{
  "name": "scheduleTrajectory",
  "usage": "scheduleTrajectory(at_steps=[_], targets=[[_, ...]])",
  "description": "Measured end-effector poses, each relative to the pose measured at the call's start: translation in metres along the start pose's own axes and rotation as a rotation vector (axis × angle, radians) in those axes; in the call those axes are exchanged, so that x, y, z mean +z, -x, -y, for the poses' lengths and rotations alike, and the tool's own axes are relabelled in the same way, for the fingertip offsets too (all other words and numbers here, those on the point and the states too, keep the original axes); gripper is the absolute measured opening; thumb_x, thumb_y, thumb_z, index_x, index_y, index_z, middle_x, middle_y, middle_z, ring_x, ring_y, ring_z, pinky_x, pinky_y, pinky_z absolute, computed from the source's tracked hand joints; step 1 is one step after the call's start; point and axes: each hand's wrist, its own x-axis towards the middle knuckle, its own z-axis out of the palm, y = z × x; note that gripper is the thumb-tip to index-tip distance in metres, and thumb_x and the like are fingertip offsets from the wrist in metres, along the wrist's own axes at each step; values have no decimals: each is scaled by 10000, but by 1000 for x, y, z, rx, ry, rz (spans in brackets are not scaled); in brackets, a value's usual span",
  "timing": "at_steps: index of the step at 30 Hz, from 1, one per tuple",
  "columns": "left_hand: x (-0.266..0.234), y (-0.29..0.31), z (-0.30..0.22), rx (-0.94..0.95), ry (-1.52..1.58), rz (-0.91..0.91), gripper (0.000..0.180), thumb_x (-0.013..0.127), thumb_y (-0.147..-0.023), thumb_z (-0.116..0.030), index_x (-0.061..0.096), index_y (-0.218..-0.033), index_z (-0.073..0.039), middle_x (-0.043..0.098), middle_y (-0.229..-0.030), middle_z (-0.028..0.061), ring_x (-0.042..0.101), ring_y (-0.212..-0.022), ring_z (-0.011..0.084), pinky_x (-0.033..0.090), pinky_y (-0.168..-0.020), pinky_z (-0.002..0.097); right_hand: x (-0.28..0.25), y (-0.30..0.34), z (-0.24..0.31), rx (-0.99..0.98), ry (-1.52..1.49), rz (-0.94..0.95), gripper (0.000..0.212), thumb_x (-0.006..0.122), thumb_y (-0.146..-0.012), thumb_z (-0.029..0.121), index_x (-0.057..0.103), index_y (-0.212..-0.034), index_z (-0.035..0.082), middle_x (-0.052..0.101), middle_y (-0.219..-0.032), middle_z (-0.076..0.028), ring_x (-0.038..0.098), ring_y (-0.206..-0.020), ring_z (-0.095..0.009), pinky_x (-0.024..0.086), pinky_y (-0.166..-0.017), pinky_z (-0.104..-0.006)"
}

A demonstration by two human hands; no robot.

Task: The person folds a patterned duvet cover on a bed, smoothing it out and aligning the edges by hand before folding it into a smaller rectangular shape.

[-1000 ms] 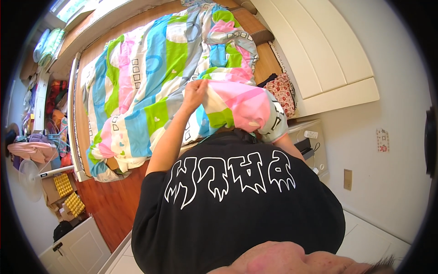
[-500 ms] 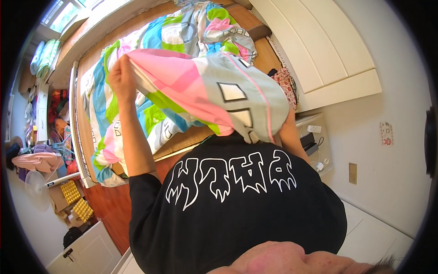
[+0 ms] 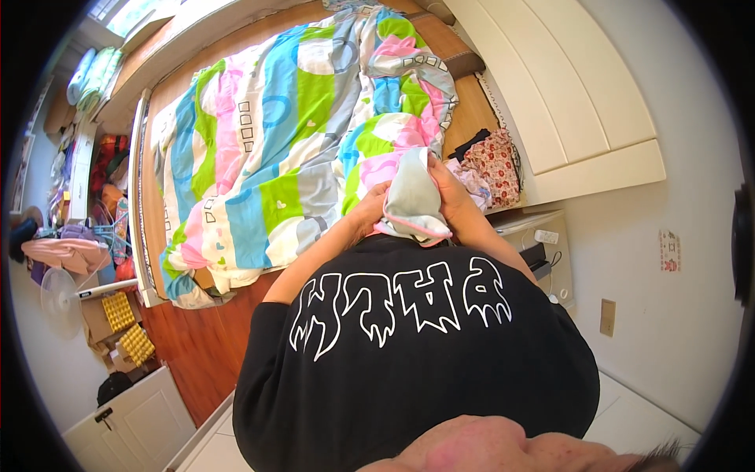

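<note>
A duvet cover (image 3: 314, 86) in green, blue, white, pink and grey stripes lies spread over the wooden bed, wrinkled in places. Near my chest, a grey portion of matching cloth with pink piping is bunched and folded. My left hand (image 3: 371, 208) grips its left side, thumb on top, fingers partly hidden. On the opposite side my right hand (image 3: 445, 187) has its fingers closed round the cloth's upper edge. This held portion appears to belong to the duvet cover, though the folds hide where they join.
Folded red floral cloth (image 3: 494, 161) lies at the bed's right edge. Beside it stands a low cabinet (image 3: 515, 226) with a power strip (image 3: 548, 236). A white fan (image 3: 61, 303) and yellow egg trays (image 3: 119, 312) are at left. Reddish wooden floor (image 3: 193, 350) borders the bed.
My left hand has come down and right, toward my right hand. The raised pink and grey cloth has dropped into a small bundle near my chest, uncovering more of the bedding.
</note>
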Motion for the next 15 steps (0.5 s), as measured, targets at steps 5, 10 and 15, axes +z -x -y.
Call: scheduleTrajectory(at_steps=[5,10,15], targets=[[-48,6,-35,54,447,-82,316,487,-878,-215,550,-1114,-16,613,-1043,131,612,-929,247,497,-841,405,2,7,7,-126,315,39,340,550,-895,162,500,-1204,30,600,-1095,-77,608,-939,-172,504,-809,-308],[-32,37,-105,334,608,203,296,440,-918,-190,538,-1134,-11,618,-1045,132,617,-938,235,512,-834,379,-60,-2,-13,-143,1965,-202,279,572,-811,112,586,-1070,9,625,-973,-158,628,-821,-285,497,-743,-338],[7,40,-112,362,253,117,220,508,-918,-172,561,-1095,-52,630,-956,59,618,-847,141,525,-725,291,7,13,16,-419,1506,59,383,633,-801,307,594,-1008,-13,610,-888,-160,596,-791,-275,465,-719,-338]])
